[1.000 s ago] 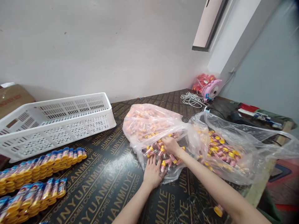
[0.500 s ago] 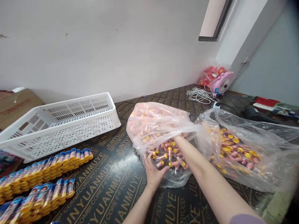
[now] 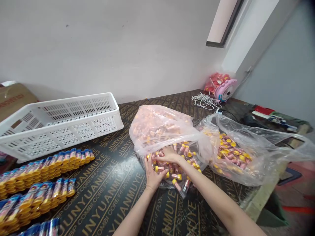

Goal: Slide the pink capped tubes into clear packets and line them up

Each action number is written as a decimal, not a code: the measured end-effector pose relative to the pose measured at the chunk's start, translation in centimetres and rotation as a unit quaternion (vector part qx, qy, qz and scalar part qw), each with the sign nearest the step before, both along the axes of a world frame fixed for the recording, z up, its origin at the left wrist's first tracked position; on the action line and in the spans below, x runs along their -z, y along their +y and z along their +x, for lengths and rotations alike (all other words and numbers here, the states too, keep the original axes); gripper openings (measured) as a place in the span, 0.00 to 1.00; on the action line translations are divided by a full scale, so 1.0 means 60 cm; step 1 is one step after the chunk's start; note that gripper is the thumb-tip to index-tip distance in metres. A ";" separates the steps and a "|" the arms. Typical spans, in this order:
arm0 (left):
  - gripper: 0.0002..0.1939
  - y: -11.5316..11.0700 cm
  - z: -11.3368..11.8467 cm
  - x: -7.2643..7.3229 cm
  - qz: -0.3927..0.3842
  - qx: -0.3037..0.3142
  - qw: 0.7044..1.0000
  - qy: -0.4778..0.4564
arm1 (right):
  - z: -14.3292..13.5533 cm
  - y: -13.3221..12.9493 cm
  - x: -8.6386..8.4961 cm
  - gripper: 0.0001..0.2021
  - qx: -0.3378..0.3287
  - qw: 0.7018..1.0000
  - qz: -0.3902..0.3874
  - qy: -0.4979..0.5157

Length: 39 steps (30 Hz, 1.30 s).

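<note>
A clear plastic bag (image 3: 157,126) full of small clear tubes with yellow caps and pink contents lies on the dark board, its mouth facing me. Loose tubes (image 3: 176,177) spread at the mouth. At the left edge of the opening, my left hand (image 3: 153,177) has its fingers and thumb apart against the tubes. My right hand (image 3: 169,155) reaches in at the mouth, palm over the tubes, fingers stretched left toward my left hand. Its fingertips are partly hidden among the tubes, and I see no firm grip on any.
Stacked rows of yellow-and-blue packs (image 3: 49,167) lie at left, before a white plastic crate (image 3: 61,132). A second clear bag of tubes (image 3: 233,154) lies at right. Further back are a coiled white cable (image 3: 205,100), a pink fan (image 3: 225,91) and a cardboard box (image 3: 17,100).
My right hand has drawn back from deep inside the bag to its mouth and moved left, close to my left hand. More tubes lie toward me at the opening. The view has shifted slightly.
</note>
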<state>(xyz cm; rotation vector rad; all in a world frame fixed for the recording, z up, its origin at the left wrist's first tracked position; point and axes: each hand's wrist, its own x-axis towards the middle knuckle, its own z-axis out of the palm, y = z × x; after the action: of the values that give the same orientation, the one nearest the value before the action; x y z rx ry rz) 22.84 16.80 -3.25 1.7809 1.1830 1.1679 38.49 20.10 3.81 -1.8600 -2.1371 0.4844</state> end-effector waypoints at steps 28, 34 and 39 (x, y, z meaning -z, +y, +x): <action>0.23 -0.133 -0.154 -0.024 -0.150 0.084 0.985 0.023 | 0.151 -0.086 -0.015 0.23 0.140 0.965 0.101 -0.198; 0.14 -0.243 -0.297 -0.048 -0.245 0.024 0.959 0.138 | 0.026 -0.136 -0.002 0.24 0.070 0.977 0.129 -0.158; 0.10 -0.312 -0.308 -0.051 -0.215 0.033 0.954 0.205 | -0.086 -0.094 0.002 0.32 0.084 0.979 0.104 -0.157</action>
<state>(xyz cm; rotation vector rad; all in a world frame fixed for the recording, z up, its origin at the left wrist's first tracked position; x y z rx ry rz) 4.36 -1.90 -0.22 1.7409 1.4664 0.4542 33.36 14.44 3.70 -2.0800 -2.0921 -0.0734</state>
